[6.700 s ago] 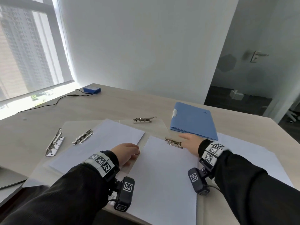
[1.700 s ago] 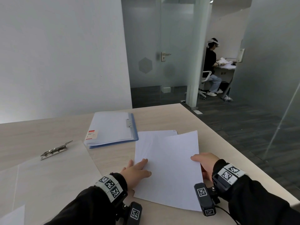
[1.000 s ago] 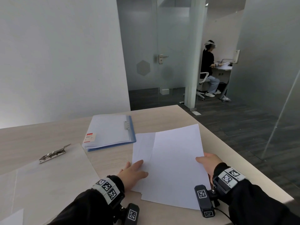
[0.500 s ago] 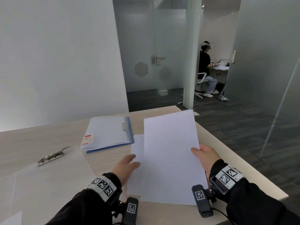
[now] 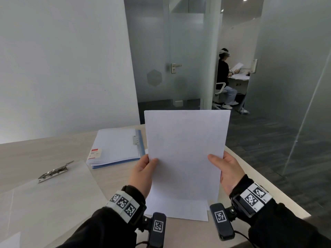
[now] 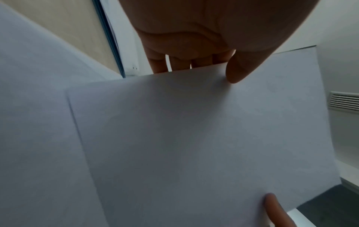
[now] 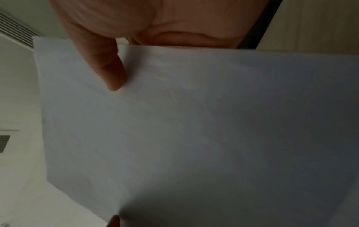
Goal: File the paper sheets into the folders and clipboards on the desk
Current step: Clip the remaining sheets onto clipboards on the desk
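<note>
Both hands hold 1 white paper sheet (image 5: pixel 186 154) upright above the desk (image 5: pixel 26 158), dead centre of the head view. Left hand (image 5: pixel 143 173) pinches the sheet's left edge at about 8 o'clock on the sheet: thumb on the near face, fingers behind. Right hand (image 5: pixel 226 171) pinches the right edge at about 4 o'clock, same thumb-front grip. Left wrist view confirms thumb over the sheet edge, fingers (image 6: pixel 159 64) going behind it; right wrist view shows the right thumb (image 7: pixel 110 72) lying on the paper face.

Sheet's bottom edge sits just above a second white sheet (image 5: pixel 179 210) lying flat on the desk at 6 o'clock; can't tell if they touch.

Open blue folder (image 5: pixel 141 144), loaded with papers and a small red-and-white label, lies at 10 o'clock from the held sheet, just beside its left edge. Clear clipboard (image 5: pixel 53 194) with metal clip (image 5: pixel 55 170) lies at 8 o'clock, further left, flat on the desk.

Background at 1 o'clock, through a glass partition: another person (image 5: pixel 223 76) seated at a desk.
</note>
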Available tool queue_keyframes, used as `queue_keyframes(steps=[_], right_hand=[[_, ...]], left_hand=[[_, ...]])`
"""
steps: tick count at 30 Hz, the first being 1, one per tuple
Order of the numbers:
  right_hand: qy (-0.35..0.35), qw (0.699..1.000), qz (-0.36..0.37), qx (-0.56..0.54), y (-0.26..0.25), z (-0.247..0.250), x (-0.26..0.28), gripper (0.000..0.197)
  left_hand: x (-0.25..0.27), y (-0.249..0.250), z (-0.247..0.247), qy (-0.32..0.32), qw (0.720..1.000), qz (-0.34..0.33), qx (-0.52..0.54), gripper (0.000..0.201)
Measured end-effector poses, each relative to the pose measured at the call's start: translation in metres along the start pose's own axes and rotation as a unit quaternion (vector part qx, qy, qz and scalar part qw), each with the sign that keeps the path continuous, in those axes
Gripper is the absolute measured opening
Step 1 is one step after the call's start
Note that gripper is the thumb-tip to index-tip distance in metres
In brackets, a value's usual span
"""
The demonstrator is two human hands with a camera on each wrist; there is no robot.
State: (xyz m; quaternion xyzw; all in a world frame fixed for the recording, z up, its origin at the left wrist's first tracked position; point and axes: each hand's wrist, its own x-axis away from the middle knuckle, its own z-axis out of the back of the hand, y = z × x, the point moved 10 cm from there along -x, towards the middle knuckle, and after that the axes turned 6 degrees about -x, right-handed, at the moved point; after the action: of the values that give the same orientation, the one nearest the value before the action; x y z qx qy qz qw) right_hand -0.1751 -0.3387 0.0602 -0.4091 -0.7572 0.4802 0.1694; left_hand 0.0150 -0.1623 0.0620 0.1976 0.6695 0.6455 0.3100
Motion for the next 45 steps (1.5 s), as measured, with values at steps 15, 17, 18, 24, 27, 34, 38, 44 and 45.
queue_keyframes(steps=[15,17,18,24,27,34,38,44,45], right_hand=[[-0.013,0.997,-0.03,0.073,0.012,-0.031,0.008,0.015],[-0.043,0.993,-0.045,0.098,0.023,-0.052,0.007,0.018],[-0.062,0.99,-0.057,0.114,0.031,-0.065,0.008,0.019],[-0.189,0.951,-0.068,0.234,0.084,-0.168,0.026,0.02],[-0.233,0.936,-0.079,0.251,0.117,-0.219,0.039,0.019],[-0.283,0.92,-0.142,0.229,0.197,-0.307,0.065,0.017],[-0.294,0.912,-0.185,0.22,0.232,-0.344,0.075,0.016],[-0.302,0.9,-0.23,0.215,0.266,-0.392,0.097,0.013],[-0.306,0.897,-0.234,0.219,0.272,-0.399,0.101,0.013]], left_hand=[[0.011,-0.011,0.027,0.014,1.0,0.014,0.001,0.019],[0.015,-0.007,0.054,0.046,0.998,0.023,0.025,0.02],[0.018,-0.006,0.07,0.062,0.997,0.03,0.039,0.019],[0.049,0.001,0.187,0.149,0.985,0.08,0.014,0.019],[0.077,-0.002,0.246,0.159,0.978,0.122,-0.058,0.019],[0.161,-0.01,0.407,0.266,0.898,0.203,-0.285,0.022],[0.217,-0.023,0.487,0.332,0.834,0.273,-0.346,0.032],[0.266,-0.037,0.525,0.376,0.812,0.32,-0.312,0.062],[0.269,-0.04,0.524,0.375,0.818,0.322,-0.294,0.067]])
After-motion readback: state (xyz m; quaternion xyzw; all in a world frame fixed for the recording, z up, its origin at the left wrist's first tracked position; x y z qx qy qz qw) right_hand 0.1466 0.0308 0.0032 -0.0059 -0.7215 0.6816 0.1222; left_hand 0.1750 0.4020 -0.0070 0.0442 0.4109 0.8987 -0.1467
